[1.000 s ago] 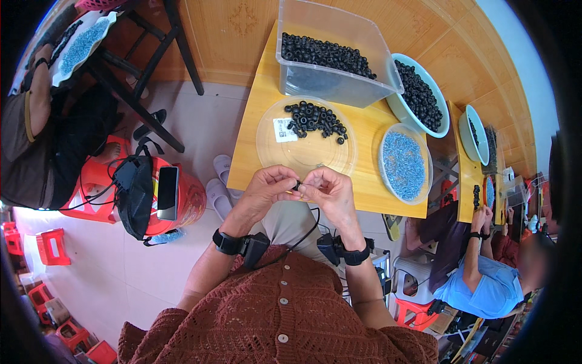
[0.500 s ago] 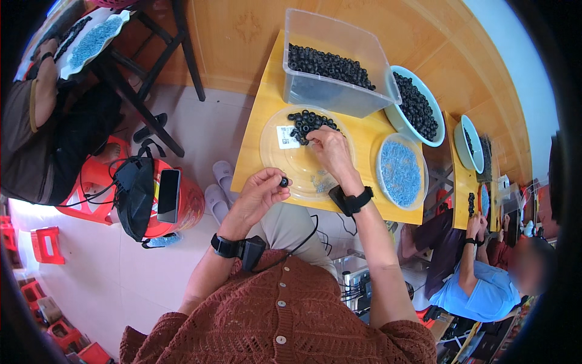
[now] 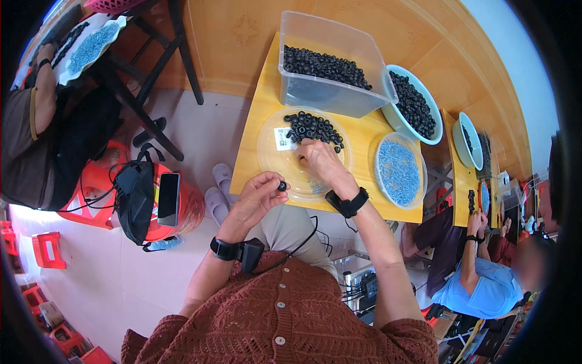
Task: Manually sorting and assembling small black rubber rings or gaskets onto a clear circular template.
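- Left hand (image 3: 257, 197) is raised just off the near edge of the yellow desk (image 3: 254, 130), fingers curled in, pinching one small black ring (image 3: 282, 185) between thumb and fingertips.
- Right hand (image 3: 321, 162) is flat-ish, palm down, on the clear round tray (image 3: 270, 159), fingers pointing at the pile of black rings (image 3: 314, 127) at the tray's far side. Can't tell if it's actually gripping anything, the fingertips are hidden.
- Behind the tray there's a clear plastic tub (image 3: 330, 64) full of the same black rings, and a pale blue bowl (image 3: 414, 103) of them just to its right.
- A clear dish of little blue bits (image 3: 398, 171) sits right of the tray, near the right wrist.
- Both wrists wear black bands, with cables running back.
- Off to the left on the floor, a red stool (image 3: 182, 206) has a phone (image 3: 168, 190) on it.
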Tool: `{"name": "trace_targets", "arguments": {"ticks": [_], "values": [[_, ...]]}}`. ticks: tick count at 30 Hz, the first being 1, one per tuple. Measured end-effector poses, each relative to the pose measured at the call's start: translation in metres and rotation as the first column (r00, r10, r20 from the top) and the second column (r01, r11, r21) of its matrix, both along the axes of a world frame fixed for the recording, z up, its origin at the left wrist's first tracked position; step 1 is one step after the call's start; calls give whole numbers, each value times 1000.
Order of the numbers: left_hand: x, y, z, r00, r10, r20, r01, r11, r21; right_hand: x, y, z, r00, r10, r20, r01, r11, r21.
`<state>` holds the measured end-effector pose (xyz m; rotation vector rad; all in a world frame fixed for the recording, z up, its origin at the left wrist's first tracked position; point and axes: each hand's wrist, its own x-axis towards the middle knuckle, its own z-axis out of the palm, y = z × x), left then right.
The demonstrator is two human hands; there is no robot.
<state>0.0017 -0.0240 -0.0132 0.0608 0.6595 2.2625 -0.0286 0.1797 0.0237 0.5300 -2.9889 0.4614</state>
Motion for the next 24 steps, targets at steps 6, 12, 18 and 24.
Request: {"name": "trace_targets", "arguments": {"ticks": [6, 12, 18, 24], "values": [[-1, -3, -2, 1000, 15, 6, -15, 1000, -26, 5, 24, 1, 975, -190, 112, 219, 895, -390], [-3, 0, -4, 1000, 15, 5, -15, 1000, -7, 16, 17, -10, 950, -310, 50, 305, 873, -382], [-2, 2, 1, 1000, 7, -4, -7, 998, -55, 14, 6, -11, 964, -259, 66, 266, 918, -295], [-3, 4, 3, 1000, 14, 4, -14, 999, -34, 18, 5, -5, 962, -258, 92, 268, 817, -510]]}}
